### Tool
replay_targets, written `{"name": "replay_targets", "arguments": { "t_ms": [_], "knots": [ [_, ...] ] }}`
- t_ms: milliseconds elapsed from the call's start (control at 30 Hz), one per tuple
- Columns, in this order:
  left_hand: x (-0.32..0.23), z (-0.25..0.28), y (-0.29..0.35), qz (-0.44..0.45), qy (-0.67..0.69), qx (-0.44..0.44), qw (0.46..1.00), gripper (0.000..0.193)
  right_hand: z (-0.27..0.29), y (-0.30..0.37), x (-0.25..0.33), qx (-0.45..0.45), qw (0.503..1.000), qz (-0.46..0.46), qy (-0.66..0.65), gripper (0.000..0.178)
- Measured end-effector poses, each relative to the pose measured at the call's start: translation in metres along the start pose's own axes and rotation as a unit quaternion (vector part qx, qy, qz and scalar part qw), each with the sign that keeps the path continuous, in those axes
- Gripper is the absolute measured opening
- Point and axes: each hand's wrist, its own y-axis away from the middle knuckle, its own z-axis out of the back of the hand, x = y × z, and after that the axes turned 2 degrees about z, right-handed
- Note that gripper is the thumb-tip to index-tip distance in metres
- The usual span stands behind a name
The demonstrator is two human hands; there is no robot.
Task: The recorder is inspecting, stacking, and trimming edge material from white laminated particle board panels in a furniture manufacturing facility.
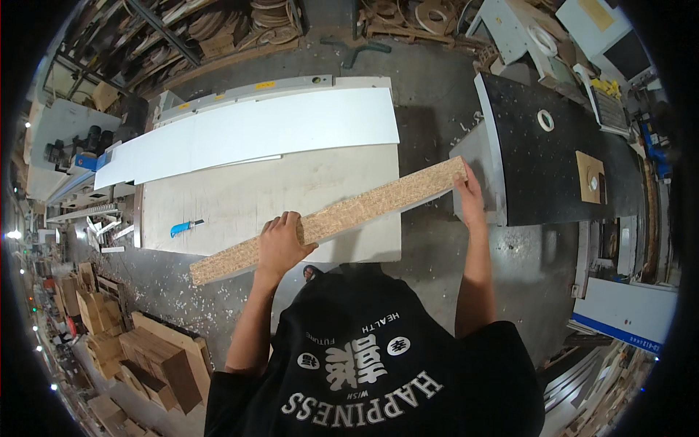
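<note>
A long chipboard strip [378, 205] slants across the front of the pale worktable [240, 197], its right end farther away than its left. Its rough tan face is up, and a pale side edge shows along the near side. My left hand [282, 246] is wrapped over the strip left of its middle, thumb on the near side. At the far right end my right hand [470, 195] grips it, fingers partly hidden. Both ends of the strip reach past the tabletop. A blue utility knife [187, 227] lies on the table left of my left hand.
White panels [291, 127] lie across the back of the table, with a grey spirit level [247, 95] behind them. To the right stands a black-topped table [561, 167] with a tape roll [545, 120]. Wood offcuts [156, 364] and white scraps lie on the floor at left.
</note>
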Motion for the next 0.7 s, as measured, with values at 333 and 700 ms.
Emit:
{"name": "replay_targets", "arguments": {
  "t_ms": [333,700],
  "knots": [
    [0.205,-0.003,0.118,0.251,0.015,-0.406,0.879,0.065,-0.004,-0.003,-0.009,-0.042,0.999,-0.002,-0.001,0.062],
    [0.257,-0.063,0.157,0.196,0.583,-0.418,0.668,0.068,-0.005,0.0,-0.016,-0.046,0.999,0.016,0.003,0.061]
  ]
}}
